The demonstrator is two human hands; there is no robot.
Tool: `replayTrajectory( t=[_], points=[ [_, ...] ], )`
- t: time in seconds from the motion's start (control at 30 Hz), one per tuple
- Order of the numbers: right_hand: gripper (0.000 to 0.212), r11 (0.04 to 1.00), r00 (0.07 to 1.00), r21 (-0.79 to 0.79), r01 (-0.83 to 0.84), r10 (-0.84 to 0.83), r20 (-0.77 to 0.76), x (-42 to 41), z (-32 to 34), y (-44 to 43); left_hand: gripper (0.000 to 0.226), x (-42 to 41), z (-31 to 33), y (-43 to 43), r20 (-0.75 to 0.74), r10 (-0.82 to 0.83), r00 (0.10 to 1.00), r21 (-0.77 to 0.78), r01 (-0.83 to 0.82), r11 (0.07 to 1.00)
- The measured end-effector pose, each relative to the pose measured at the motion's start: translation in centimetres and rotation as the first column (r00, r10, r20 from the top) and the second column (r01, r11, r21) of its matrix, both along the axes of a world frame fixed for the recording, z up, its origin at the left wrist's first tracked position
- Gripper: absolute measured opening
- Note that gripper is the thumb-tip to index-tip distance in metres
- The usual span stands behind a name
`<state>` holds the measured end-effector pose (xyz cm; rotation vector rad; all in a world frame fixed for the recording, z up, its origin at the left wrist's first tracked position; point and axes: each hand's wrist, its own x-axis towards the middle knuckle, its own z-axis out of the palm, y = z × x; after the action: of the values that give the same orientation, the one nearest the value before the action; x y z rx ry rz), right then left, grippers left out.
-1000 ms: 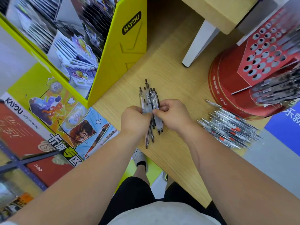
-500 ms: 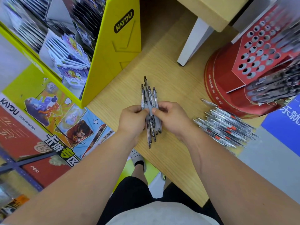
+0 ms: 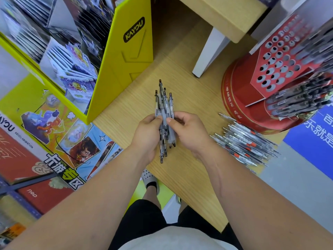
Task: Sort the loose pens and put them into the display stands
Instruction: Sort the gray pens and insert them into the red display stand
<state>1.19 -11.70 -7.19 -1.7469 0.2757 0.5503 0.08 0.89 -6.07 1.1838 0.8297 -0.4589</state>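
A bundle of several clear-barrelled pens [image 3: 163, 105] with dark tips is held upright over the wooden tabletop [image 3: 189, 98]. My left hand [image 3: 146, 134] grips the bundle from the left and my right hand [image 3: 187, 131] pinches it from the right, thumbs meeting on the barrels. A loose pile of clear pens with red bands [image 3: 246, 143] lies on the table to the right of my right hand. The red round display stand [image 3: 239, 98] stands at the right, its perforated red panel [image 3: 281, 58] showing many empty holes and a lower tier filled with dark pens [image 3: 299, 100].
A yellow cardboard card display [image 3: 126, 65] stands at the left of the table, stocked with card packs. A white table leg [image 3: 209, 53] and a higher wooden shelf sit at the back. The table's near edge runs diagonally past my legs and shoes below.
The bundle of pens has been drawn together and evened up between both hands; the pens stick out more evenly above my fingers. The camera view has shifted slightly.
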Motion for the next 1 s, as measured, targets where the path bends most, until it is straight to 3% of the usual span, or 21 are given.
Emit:
replayTrajectory(
  t=[0.1, 0.23, 0.3, 0.37, 0.47, 0.7, 0.87, 1.0],
  points=[
    [0.012, 1.000, 1.000, 0.022, -0.010, 0.009, 0.025, -0.1, 0.7, 0.1, 0.022, 0.2, 0.6, 0.0, 0.026, -0.003, 1.000, -0.037, 0.004, 0.999],
    [0.020, 1.000, 0.997, -0.013, 0.000, 0.001, 0.073, -0.4, 1.9, 0.1, 0.024, 0.3, 1.4, -0.3, 0.085, -0.058, 0.995, 0.019, 0.057, 0.998],
    [0.013, 1.000, 0.995, -0.019, 0.024, -0.022, 0.093, -0.5, 2.5, 0.1, 0.025, 0.3, 1.9, -0.3, 0.113, -0.094, 0.989, 0.030, 0.091, 0.995],
    [0.023, 0.999, 0.992, -0.031, 0.033, -0.029, 0.121, -0.7, 3.3, 0.2, 0.026, 0.3, 2.5, -0.2, 0.147, -0.152, 0.977, 0.050, 0.146, 0.988],
    [0.037, 0.995, 0.989, -0.086, 0.048, -0.035, 0.144, -1.1, 4.6, 0.1, 0.025, 0.2, 3.7, 0.4, 0.201, -0.277, 0.940, 0.116, 0.258, 0.959],
    [0.034, 0.971, 0.985, -0.235, 0.052, -0.012, 0.171, -2.3, 8.7, -1.2, 0.020, 0.2, 6.9, 1.2, 0.261, -0.516, 0.816, 0.147, 0.495, 0.856],
    [0.026, 0.965, 0.974, -0.264, -0.003, 0.063, 0.219, -2.9, 11.6, -2.9, 0.018, 0.1, 9.6, 0.0, 0.259, -0.486, 0.835, -0.014, 0.506, 0.862],
    [0.037, 0.961, 0.952, -0.274, -0.028, 0.109, 0.286, -3.2, 13.4, -5.0, 0.022, -0.4, 11.1, -2.1, 0.296, -0.444, 0.846, -0.052, 0.478, 0.877]
  ],
)
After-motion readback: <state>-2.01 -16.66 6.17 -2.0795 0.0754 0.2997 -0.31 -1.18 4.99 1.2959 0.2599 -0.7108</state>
